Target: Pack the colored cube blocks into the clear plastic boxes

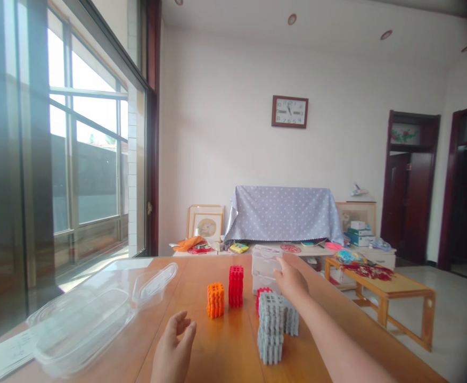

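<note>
My left hand [174, 346] is raised over the near part of the wooden table [217, 356], its fingers loosely curled, the thumb apart and nothing in it. Farther off, my right hand [291, 279] grips the right side of a translucent plastic box [263, 268]; some fingers are hidden. In front of that box stand stacks of grey interlocking plastic pieces [271, 330], partly covering a red stack [258, 303]. Left of them rise a taller red stack [236, 287] and a shorter orange stack [215, 300], both upright.
Clear plastic containers [85, 330] lie on the table's left side, with a clear lid [159, 279] behind and a white paper [11, 354] at the near corner. Beyond the table, a cloth-covered object [285, 213] stands by the wall. A low wooden table [409, 292] is at right.
</note>
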`<state>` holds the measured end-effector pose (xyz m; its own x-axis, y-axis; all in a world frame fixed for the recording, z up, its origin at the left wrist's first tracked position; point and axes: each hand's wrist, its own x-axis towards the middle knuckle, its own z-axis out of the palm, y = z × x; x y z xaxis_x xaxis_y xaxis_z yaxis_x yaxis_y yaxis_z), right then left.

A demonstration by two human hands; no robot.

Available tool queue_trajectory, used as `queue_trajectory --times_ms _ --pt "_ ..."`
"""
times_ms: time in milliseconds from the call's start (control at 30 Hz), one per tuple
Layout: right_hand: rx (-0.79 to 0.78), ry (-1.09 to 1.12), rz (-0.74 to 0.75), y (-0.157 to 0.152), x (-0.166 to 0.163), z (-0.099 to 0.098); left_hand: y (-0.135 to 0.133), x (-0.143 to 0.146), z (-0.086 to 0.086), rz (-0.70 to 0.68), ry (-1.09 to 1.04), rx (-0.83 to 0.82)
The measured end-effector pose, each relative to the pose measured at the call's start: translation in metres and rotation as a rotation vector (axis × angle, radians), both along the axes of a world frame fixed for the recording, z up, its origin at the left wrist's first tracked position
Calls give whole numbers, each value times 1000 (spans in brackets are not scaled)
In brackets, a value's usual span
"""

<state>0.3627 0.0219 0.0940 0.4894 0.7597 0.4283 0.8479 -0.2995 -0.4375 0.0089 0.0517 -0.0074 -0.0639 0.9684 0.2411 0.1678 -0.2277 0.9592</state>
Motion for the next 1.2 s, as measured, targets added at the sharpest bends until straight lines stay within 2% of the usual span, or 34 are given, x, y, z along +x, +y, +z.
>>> queue_trajectory --times_ms 300,567,667,767,867,967,1067,1200 --pt "42 7 -76 8 -2 3 -3 -1 6 45 5 7" --pt "104 21 -74 4 6 8 -3 -2 7 31 -42 -15" --pt "207 27 -51 -4 5 19 -6 -2 12 32 -54 -17" --pt "338 49 -2 -18 -7 40 -9 -4 18 47 -70 -19" --pt "443 82 97 -41 -32 60 -14 -6 26 68 -112 -25" --pt "468 149 237 -68 -67 68 -20 -10 38 79 -185 -42" --pt "381 253 371 -93 -107 55 -24 -17 48 85 -249 -70" --pt "229 375 470 -109 -154 13 -22 -31 52 61 -337 -104"
